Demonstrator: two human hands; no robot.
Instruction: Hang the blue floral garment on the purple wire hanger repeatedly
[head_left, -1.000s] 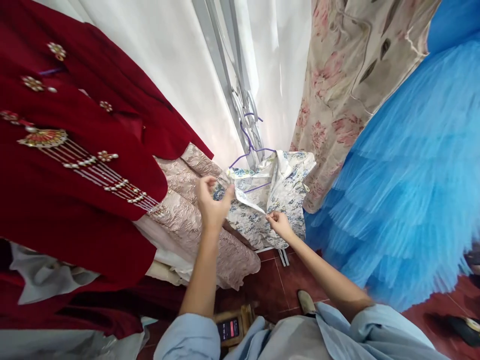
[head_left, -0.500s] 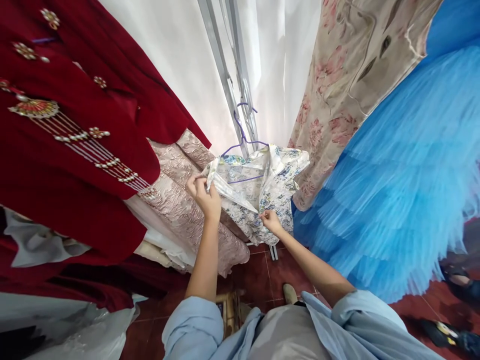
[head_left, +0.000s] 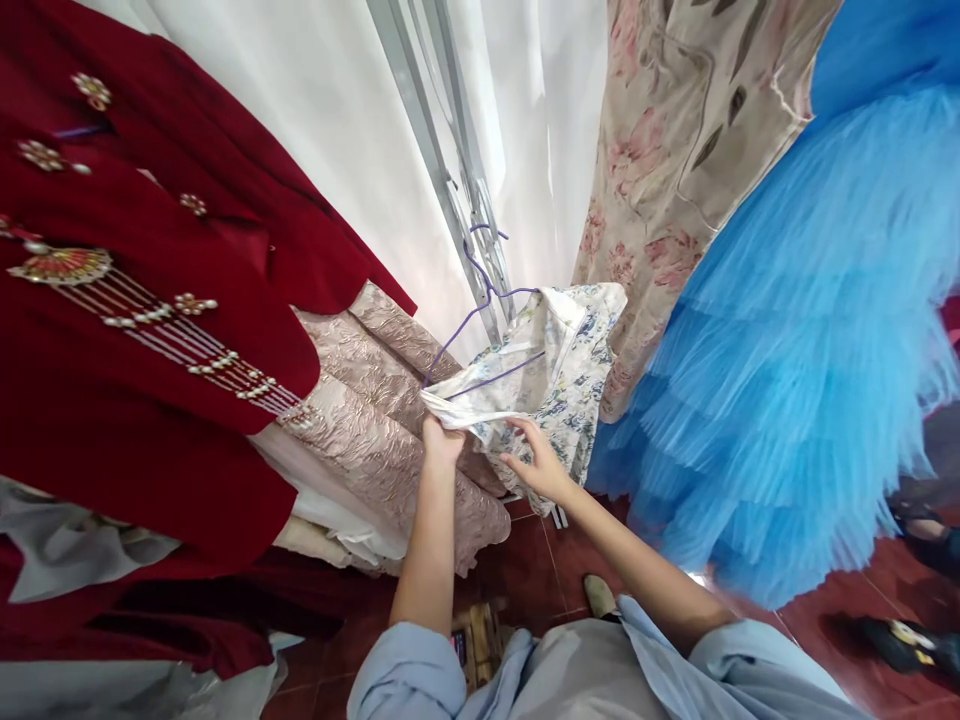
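A white blouse with a blue floral print (head_left: 589, 365) hangs on a thin purple hanger (head_left: 490, 290) in front of me. One side of the blouse has slipped down off the hanger's left arm, while the other side still covers the right arm. My left hand (head_left: 442, 440) is closed around the slack white edge at that left side, its fingers partly hidden by the cloth. Beside it, my right hand (head_left: 541, 468) has thumb and fingers apart, the fingertips against the front edge of the blouse.
A metal rack post (head_left: 431, 130) rises before a white curtain (head_left: 285, 110). Dark red beaded garments (head_left: 187, 400) and a pink textured garment (head_left: 397, 440) hang at left. At right are a beige floral dress (head_left: 637, 160) and a layered blue tulle dress (head_left: 780, 330). Another person's shoe (head_left: 892, 640) stands lower right.
My left hand has moved down and right, drawing the blouse's left side off the hanger arm. My right hand has loosened from a pinch to spread fingers. The hanger now tilts.
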